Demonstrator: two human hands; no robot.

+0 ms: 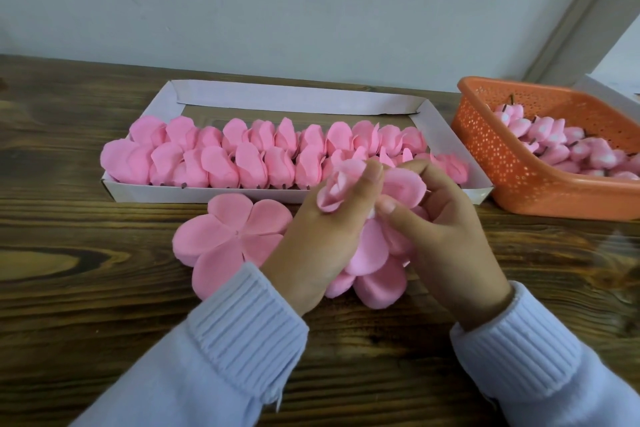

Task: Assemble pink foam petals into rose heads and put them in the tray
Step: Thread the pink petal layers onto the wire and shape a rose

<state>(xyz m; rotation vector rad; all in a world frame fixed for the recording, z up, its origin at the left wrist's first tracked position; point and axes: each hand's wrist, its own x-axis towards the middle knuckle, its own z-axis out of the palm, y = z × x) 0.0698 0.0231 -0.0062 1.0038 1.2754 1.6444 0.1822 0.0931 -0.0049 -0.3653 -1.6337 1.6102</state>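
The left hand (322, 239) pinches a small pink foam rose bud (334, 189) at its fingertips. The right hand (446, 236), fingers curled, grips the pink foam petal layer (372, 250) just beneath the bud.

I see the left sleeve (207, 367) and right sleeve (550, 371) in pale lilac-blue knit; both end in ribbed cuffs.

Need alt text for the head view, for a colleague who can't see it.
Two hands assemble a pink foam rose over a wooden table: the left hand grips the rose, the right hand pinches its petals. A flat petal piece lies at left; behind, a white tray holds rows of finished rose heads, beside an orange basket of buds.
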